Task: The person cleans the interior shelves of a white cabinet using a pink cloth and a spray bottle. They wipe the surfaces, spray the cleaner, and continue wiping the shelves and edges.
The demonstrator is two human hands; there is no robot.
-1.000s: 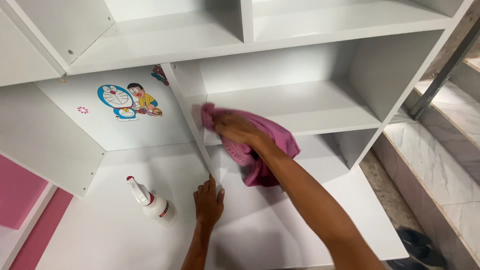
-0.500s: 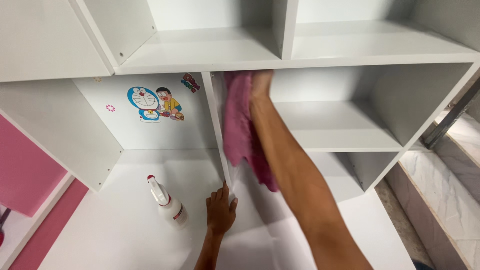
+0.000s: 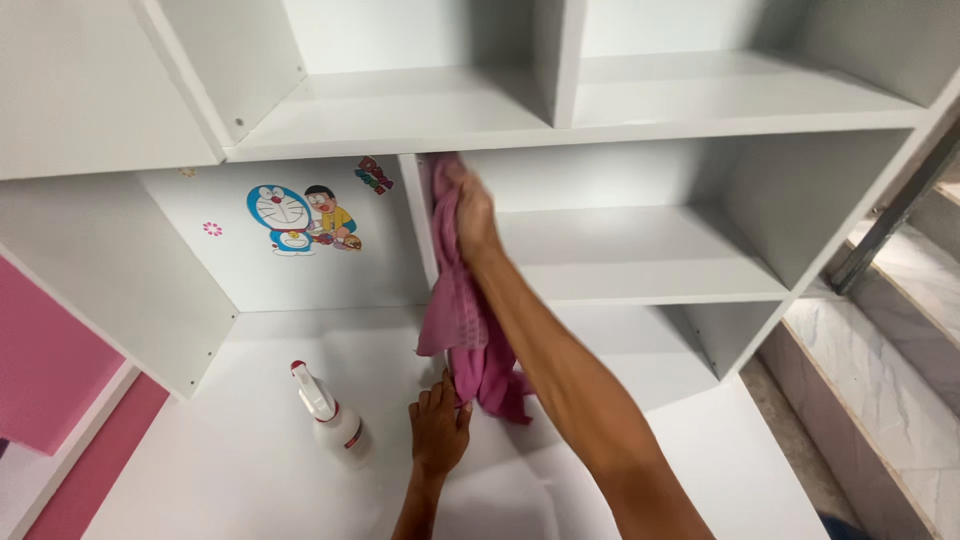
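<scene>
Fingers of the right hand point(image 3: 470, 205) are clamped on a pink cloth point(image 3: 462, 310), pressing it against the white divider panel point(image 3: 420, 225) near its top. The cloth hangs lengthwise down the panel. At the panel's foot, the left hand point(image 3: 440, 425) lies flat with fingers spread, a spray bottle point(image 3: 335, 425) beside it.

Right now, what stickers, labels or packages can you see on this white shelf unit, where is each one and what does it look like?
Cartoon sticker: back panel of the left compartment; a round blue-and-white character beside a figure in yellow.
Small lettering sticker: just right of it, near the divider; red and dark, tilted.
Flower sticker: left of the cartoon; tiny, pink.
Spray bottle: on the white desktop, left of the left hand; white with a red-and-white trigger and a red label patch.
</scene>
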